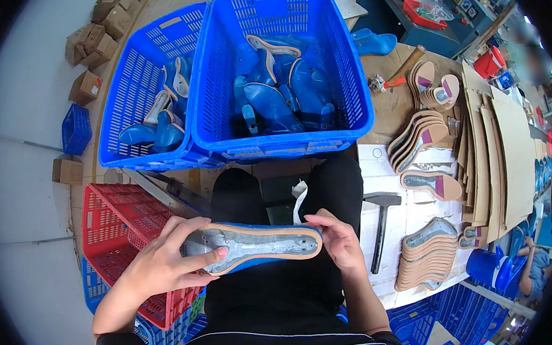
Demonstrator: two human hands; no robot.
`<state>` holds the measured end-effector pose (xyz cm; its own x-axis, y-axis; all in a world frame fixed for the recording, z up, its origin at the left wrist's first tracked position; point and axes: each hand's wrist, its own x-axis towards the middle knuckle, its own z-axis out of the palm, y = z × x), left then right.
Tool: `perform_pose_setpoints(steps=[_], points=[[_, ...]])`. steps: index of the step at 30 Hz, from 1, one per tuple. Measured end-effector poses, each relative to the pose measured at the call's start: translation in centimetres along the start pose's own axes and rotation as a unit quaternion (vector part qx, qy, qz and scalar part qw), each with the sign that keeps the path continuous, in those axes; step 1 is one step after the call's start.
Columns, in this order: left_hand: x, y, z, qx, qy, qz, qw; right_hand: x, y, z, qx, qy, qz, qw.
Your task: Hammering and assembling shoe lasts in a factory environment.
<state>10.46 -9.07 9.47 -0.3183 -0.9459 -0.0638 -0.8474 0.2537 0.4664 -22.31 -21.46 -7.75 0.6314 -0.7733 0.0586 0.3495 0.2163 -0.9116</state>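
Note:
A blue shoe last (251, 269) lies sideways above my lap, with a tan-edged insole (265, 244) on its upward face. The insole's middle is grey and shiny. My left hand (173, 255) is closed round the wide end, its fingers reaching over the insole. At the narrow end, my right hand (341, 243) has its thumb and finger pinched together against the edge. A curled white strip (299, 202) stands up beside those fingertips and seems to be in their pinch. The last hides the strip's lower end.
Two blue crates (278, 141) ahead hold blue lasts (270, 106). On the bench to the right are a hammer (380, 223), stacked insoles (425, 257) and cardboard sheets (504, 155). Red crates (105, 231) stand at left, and cardboard boxes (86, 88) farther off.

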Motion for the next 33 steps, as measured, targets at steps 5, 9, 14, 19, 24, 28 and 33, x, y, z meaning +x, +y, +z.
perform_pose_setpoints(steps=[5, 9, 14, 19, 24, 28, 33], points=[[-0.4, 0.1, 0.2, -0.043, 0.013, -0.011, 0.999, 0.4, -0.9, 0.3, -0.02, -0.019, 0.021, 0.999], [-0.2, 0.5, -0.1, -0.037, -0.007, -0.018, 0.999, -0.1, -0.2, -0.6, -0.013, -0.042, 0.017, 0.999], [-0.5, 0.4, -0.2, -0.033, 0.004, -0.015, 0.999, -1.0, 0.2, 0.8, 0.04, 0.078, -0.014, 0.996], [-0.9, 0.8, -0.5, -0.023, 0.001, -0.009, 1.0, -4.1, 0.4, -4.5, -0.287, 0.426, -0.077, 0.854], [-1.5, 0.7, -0.4, -0.027, 0.016, 0.004, 0.999, -7.7, -0.1, -9.3, -0.68, 0.391, 0.08, 0.615], [-2.0, 0.4, -0.3, -0.036, 0.019, 0.004, 0.999, -6.4, -1.7, -6.0, -0.671, 0.358, 0.017, 0.649], [-2.3, 0.1, -0.2, -0.044, 0.012, 0.007, 0.999, -2.0, -7.1, 5.5, -0.442, 0.108, -0.162, 0.876]])
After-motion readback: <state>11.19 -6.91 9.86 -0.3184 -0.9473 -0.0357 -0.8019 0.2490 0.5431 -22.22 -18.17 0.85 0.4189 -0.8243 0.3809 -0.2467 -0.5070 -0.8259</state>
